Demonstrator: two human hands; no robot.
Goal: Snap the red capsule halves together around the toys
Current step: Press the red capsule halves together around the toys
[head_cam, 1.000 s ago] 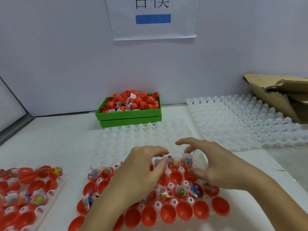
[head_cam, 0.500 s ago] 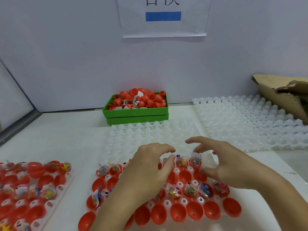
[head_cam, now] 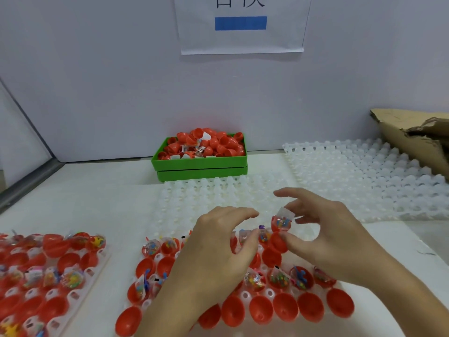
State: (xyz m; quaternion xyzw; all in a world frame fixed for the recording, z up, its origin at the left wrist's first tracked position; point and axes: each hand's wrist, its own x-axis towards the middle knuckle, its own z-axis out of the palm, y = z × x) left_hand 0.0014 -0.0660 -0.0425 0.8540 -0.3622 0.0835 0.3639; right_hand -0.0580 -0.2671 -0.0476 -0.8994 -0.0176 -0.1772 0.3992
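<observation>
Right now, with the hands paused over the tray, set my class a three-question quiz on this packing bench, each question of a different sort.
1. True or false: the green bin by the wall holds loose red capsule halves.
2. Multiple choice: the right hand pinches
A. a cardboard flap
B. a red capsule half with a bagged toy
C. nothing
3. Fill in: the empty white trays lie on the ____ side of the bench, next to torn cardboard.

Key
1. True.
2. B: thumb and fingers close on it, just above the front tray.
3. Right.
</observation>
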